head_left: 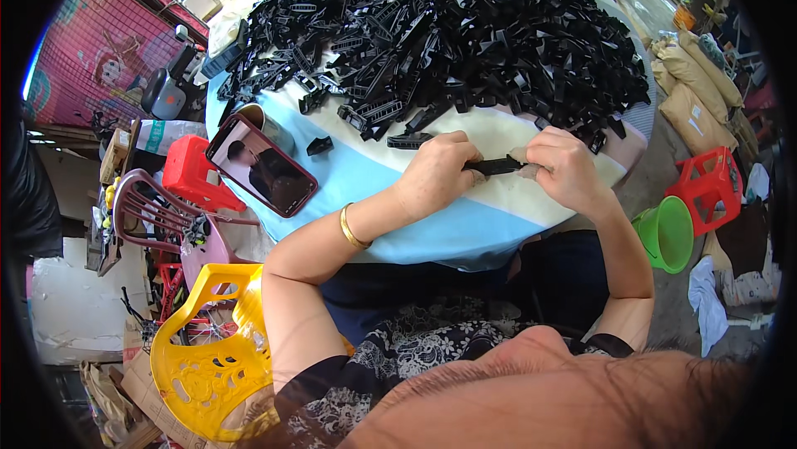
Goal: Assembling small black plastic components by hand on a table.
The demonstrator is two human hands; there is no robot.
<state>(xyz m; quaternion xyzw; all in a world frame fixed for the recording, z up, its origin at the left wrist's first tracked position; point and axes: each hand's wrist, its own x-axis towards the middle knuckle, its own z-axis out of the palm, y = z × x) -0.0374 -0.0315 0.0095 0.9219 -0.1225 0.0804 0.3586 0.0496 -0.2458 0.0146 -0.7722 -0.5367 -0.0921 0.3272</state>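
Between my two hands is a slim black plastic part, held level just above the cloth. My left hand, with a gold bangle on its wrist, pinches one end. The fingers of my right hand are closed on the other end, and something pale covers some fingertips. Just beyond my left hand lies another black plastic part. A great heap of similar black parts covers the far side of the table. One small black piece sits apart from the heap, to the left.
The round table has a blue and cream cloth. A phone leans against a cup at the left. Around the table stand a yellow chair, a pink chair, a red stool, a green bucket and stacked sacks.
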